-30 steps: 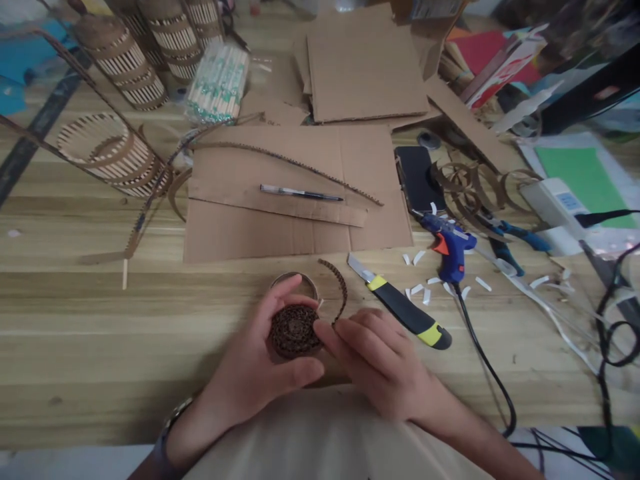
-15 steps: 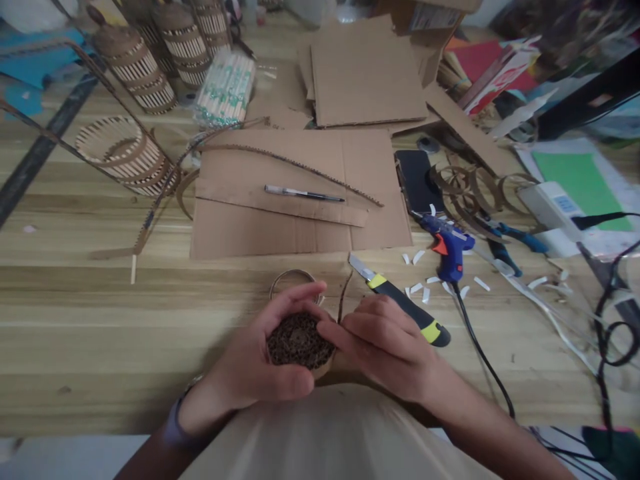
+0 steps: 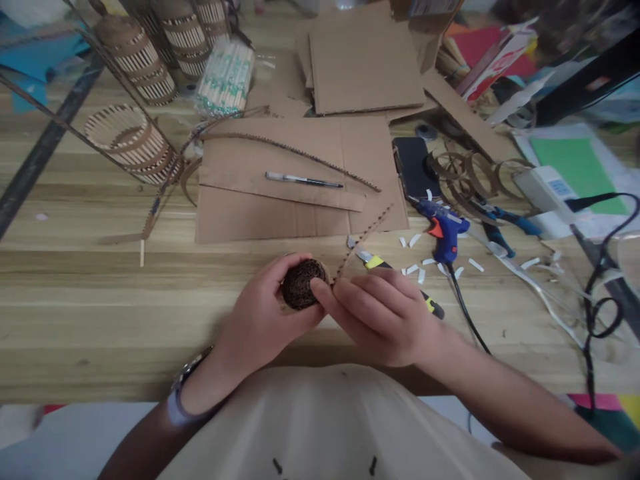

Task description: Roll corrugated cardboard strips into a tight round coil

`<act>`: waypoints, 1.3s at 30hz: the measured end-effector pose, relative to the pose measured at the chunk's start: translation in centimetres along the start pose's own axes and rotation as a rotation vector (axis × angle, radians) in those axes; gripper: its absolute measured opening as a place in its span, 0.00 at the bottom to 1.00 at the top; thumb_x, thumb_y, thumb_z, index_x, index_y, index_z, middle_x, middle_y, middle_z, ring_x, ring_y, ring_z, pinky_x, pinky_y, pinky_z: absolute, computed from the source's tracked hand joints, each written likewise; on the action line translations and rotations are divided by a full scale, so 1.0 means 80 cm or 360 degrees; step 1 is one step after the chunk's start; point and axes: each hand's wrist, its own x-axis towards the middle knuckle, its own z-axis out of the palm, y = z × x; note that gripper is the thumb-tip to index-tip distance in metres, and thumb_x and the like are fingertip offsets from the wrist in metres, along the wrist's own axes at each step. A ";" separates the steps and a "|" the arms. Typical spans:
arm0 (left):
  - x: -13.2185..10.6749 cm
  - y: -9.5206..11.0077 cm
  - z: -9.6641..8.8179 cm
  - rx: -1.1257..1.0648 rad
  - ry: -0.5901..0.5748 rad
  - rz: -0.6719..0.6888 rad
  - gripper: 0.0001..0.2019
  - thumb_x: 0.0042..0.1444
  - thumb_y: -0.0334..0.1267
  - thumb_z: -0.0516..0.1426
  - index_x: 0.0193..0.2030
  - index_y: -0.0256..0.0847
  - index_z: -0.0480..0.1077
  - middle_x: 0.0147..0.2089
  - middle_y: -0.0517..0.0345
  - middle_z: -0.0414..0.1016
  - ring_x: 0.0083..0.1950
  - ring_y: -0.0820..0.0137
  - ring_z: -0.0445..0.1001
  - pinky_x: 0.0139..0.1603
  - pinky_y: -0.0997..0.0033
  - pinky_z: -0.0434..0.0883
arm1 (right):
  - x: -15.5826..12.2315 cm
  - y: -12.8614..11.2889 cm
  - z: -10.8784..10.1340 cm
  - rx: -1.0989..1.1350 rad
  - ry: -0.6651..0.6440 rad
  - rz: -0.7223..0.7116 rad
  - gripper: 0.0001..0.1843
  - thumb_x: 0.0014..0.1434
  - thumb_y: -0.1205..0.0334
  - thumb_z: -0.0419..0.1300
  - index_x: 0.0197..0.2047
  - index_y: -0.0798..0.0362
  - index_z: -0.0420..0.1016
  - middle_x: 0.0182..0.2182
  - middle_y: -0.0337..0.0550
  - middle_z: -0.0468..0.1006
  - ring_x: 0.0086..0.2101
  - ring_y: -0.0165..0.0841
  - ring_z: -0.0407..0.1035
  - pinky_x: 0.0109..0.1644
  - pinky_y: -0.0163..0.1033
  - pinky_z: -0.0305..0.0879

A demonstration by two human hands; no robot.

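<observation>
My left hand (image 3: 263, 315) is closed round a dark coil of rolled corrugated cardboard (image 3: 300, 285), held just above the wooden table (image 3: 100, 300). My right hand (image 3: 383, 313) presses its fingertips against the coil's right edge and pinches the loose cardboard strip (image 3: 365, 235), which trails up and to the right from the coil. A yellow-and-black utility knife (image 3: 380, 265) lies partly hidden behind my right hand.
Flat cardboard sheets (image 3: 295, 180) with a pen (image 3: 304, 179) lie beyond my hands. A blue glue gun (image 3: 445, 235) with its black cord, a phone (image 3: 415, 167), cardboard rings and white scraps sit at the right. Slatted cylinders (image 3: 133, 143) stand at the back left.
Both hands have lifted the coil and turned it more on edge, moving it slightly away from me. The loose strip now stretches out to the upper right.
</observation>
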 end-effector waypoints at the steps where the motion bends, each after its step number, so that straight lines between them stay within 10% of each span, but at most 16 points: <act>1: -0.001 -0.002 -0.002 -0.0060 0.0005 0.0028 0.26 0.49 0.41 0.66 0.56 0.44 0.72 0.57 0.50 0.77 0.57 0.54 0.76 0.59 0.51 0.73 | -0.003 -0.004 -0.002 0.0021 -0.0023 0.0056 0.15 0.67 0.71 0.56 0.53 0.47 0.76 0.35 0.38 0.82 0.33 0.32 0.73 0.34 0.41 0.67; 9: -0.012 -0.015 -0.011 -0.0091 -0.0091 0.0339 0.28 0.57 0.42 0.67 0.63 0.52 0.66 0.65 0.54 0.71 0.63 0.59 0.71 0.65 0.58 0.67 | -0.018 -0.028 0.014 0.0835 0.0293 0.1283 0.14 0.63 0.49 0.66 0.48 0.45 0.73 0.35 0.40 0.80 0.31 0.35 0.73 0.33 0.41 0.72; 25: -0.018 -0.012 -0.007 0.0074 -0.0226 0.0424 0.28 0.58 0.45 0.67 0.64 0.51 0.64 0.76 0.50 0.58 0.70 0.56 0.66 0.70 0.53 0.65 | -0.008 -0.040 0.011 0.0947 0.0313 0.1124 0.08 0.63 0.66 0.67 0.45 0.47 0.81 0.38 0.42 0.81 0.37 0.33 0.78 0.42 0.40 0.77; 34: -0.025 -0.019 -0.034 0.0181 0.0031 0.0306 0.20 0.59 0.43 0.63 0.57 0.46 0.70 0.69 0.48 0.69 0.58 0.59 0.77 0.61 0.55 0.75 | -0.023 -0.009 0.027 0.0869 0.0019 0.1045 0.05 0.67 0.63 0.62 0.44 0.50 0.79 0.35 0.42 0.81 0.35 0.35 0.75 0.39 0.40 0.72; 39: -0.036 -0.031 -0.063 0.0282 -0.0003 0.0197 0.19 0.58 0.43 0.63 0.56 0.47 0.70 0.71 0.48 0.67 0.61 0.57 0.75 0.60 0.53 0.75 | -0.034 -0.017 0.055 0.0473 -0.0507 0.0749 0.09 0.63 0.63 0.65 0.47 0.53 0.80 0.44 0.52 0.80 0.44 0.45 0.70 0.45 0.49 0.67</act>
